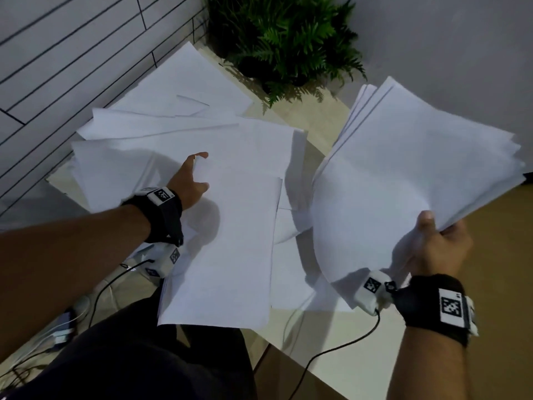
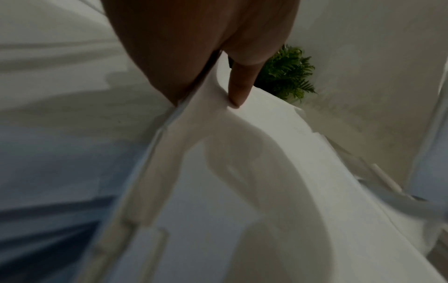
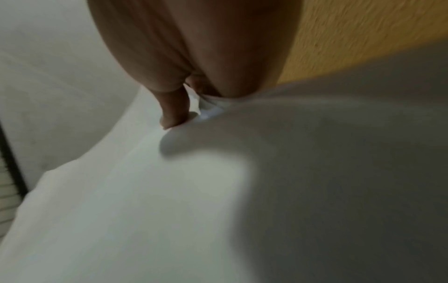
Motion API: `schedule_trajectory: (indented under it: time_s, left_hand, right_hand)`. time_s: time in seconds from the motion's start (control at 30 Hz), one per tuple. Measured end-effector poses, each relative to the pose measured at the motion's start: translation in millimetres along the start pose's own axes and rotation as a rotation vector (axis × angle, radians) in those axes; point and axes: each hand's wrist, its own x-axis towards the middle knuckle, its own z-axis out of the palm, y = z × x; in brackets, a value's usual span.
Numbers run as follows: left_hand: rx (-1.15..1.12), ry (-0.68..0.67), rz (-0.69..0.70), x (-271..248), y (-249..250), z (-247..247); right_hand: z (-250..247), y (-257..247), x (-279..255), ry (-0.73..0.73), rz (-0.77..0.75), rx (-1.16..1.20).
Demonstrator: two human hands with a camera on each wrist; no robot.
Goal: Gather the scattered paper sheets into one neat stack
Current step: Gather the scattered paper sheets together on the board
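Observation:
My left hand (image 1: 199, 171) grips the left edge of a loose bundle of white sheets (image 1: 230, 226) that lies fanned over the table and hangs past its near edge. In the left wrist view a finger (image 2: 238, 92) presses on the curling sheets (image 2: 254, 181). My right hand (image 1: 438, 226) pinches the near corner of a second bundle of sheets (image 1: 403, 174), held up above the table's right side, edges uneven. The right wrist view shows the thumb (image 3: 174, 113) on top of this bundle (image 3: 194, 201). More scattered sheets (image 1: 173, 111) lie at the back left.
The beige table (image 1: 323, 116) has a potted fern (image 1: 288, 39) at its far end against the wall. Cables (image 1: 331, 350) trail from both wrist cameras over the table's near edge. My lap is below the left bundle; brown floor lies to the right.

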Motion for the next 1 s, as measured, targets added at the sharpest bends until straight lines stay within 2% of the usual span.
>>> schedule_trajectory:
  time_s: [0.1, 0.27, 0.4, 0.43, 0.53, 0.67, 0.77, 0.87, 0.93, 1.0]
  left_hand:
    - [-0.039, -0.004, 0.006, -2.4, 1.9, -1.4]
    - [-0.046, -0.011, 0.028, -3.3, 0.1, -6.0]
    - [-0.063, 0.037, -0.025, -8.7, 1.0, -9.1]
    - [-0.075, 0.038, -0.03, -9.1, 0.4, -8.7]
    - [-0.138, 0.031, -0.019, -7.2, -0.1, -7.7]
    - [-0.186, 0.052, -0.017, -5.2, 8.7, -10.0]
    - [-0.265, 0.05, -0.061, -1.3, 13.6, -9.8]
    - [-0.143, 0.005, -0.055, -2.8, 12.9, -10.2]
    - [-0.12, 0.0, 0.001, -7.2, 16.6, -9.5]
    - [-0.149, 0.0, 0.05, -11.9, 25.3, -8.1]
  right_hand:
    - [15.4, -0.7, -9.1, -0.019, 0.039, 0.11]
    - [40.1, -20.7, -19.0, -0.102, 0.015, 0.26]
    - [46.5, -38.2, -17.9, -0.147, 0.027, 0.561]
    - [51.2, -39.3, -19.5, -0.173, 0.01, 0.536]
    - [84.2, -21.8, -30.9, -0.231, 0.003, 0.212]
    - [137.4, 22.2, -63.3, -0.417, 0.177, -0.1]
    - [163.7, 36.6, -94.6, -0.548, 0.247, -0.22]
    - [183.0, 34.2, -114.6, -0.697, 0.196, -0.275]
    - [193.0, 33.1, -118.7, -0.69, 0.104, -0.284]
    - [200.5, 30.6, -117.4, -0.595, 0.067, -0.238]
